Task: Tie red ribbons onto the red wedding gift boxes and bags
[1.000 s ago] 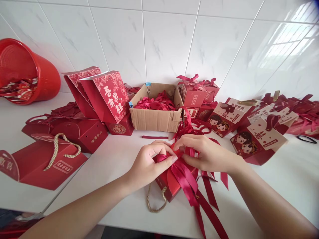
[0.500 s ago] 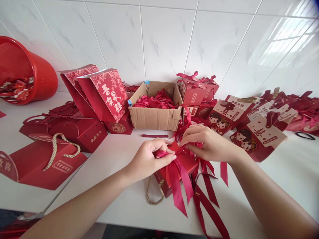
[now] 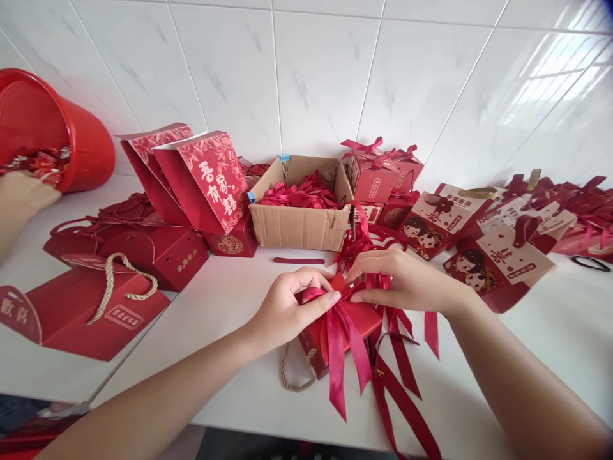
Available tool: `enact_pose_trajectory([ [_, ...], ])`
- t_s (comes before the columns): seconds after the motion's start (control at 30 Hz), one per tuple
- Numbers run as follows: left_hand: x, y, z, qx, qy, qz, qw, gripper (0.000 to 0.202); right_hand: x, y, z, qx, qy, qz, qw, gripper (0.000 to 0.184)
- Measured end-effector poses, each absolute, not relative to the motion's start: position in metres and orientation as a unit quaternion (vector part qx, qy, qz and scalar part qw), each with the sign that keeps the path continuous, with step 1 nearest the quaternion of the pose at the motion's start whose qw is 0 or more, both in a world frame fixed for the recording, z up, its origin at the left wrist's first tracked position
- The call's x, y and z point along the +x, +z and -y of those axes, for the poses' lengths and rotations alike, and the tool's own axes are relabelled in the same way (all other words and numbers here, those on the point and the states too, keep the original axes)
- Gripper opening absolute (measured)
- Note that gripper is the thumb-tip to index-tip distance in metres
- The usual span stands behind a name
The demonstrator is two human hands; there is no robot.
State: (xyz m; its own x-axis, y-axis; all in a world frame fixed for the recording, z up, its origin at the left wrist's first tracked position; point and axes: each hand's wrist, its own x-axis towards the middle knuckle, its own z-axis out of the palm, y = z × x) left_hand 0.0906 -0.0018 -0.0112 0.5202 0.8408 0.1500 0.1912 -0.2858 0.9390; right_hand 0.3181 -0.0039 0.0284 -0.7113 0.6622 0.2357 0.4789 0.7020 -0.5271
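Observation:
In the middle of the table, a small red gift box (image 3: 363,317) has a gold-and-white rope handle (image 3: 293,386) hanging at its near left side. My left hand (image 3: 299,305) pinches a shiny crimson ribbon (image 3: 336,364) against the box top. Two ribbon tails fall over the front. My right hand (image 3: 395,279) is at the far right of the lid, thumb and forefinger bent around the ribbon by the knot. Its other fingers hide part of it. More loose ribbons (image 3: 407,409) trail beside the box and over the front edge.
Behind stands a cardboard box (image 3: 299,227) of ribbons. Red gift boxes (image 3: 158,252) lie left, and patterned boxes (image 3: 498,262) stand right. Another person's hand (image 3: 23,198) is at the tipped red bucket (image 3: 90,147) of wrapped pieces. A flat red strip (image 3: 299,260) lies behind my hands.
My right thumb has dropped away from the forefinger, while my left hand keeps its pinch. One ribbon tail has swung left. Another person's hand has appeared at the bucket.

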Motion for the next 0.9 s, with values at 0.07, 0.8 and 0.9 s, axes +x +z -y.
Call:
enact_pose_trajectory([
  [0.07, 0.092, -0.013, 0.003, 0.720, 0.349, -0.358, 0.482, 0.024, 0.316, 0.028, 0.004, -0.317, 0.225, 0.897, 0.210, 0.007],
  [0.8, 0.092, -0.016, -0.001, 0.742, 0.374, -0.316, 0.458, 0.043, 0.328, 0.016, -0.010, -0.285, 0.211, 0.910, 0.215, 0.016],
  [0.9, 0.092, -0.018, -0.002, 0.729, 0.374, -0.317, 0.477, 0.042, 0.327, 0.019, -0.007, -0.298, 0.215, 0.907, 0.208, 0.019],
])
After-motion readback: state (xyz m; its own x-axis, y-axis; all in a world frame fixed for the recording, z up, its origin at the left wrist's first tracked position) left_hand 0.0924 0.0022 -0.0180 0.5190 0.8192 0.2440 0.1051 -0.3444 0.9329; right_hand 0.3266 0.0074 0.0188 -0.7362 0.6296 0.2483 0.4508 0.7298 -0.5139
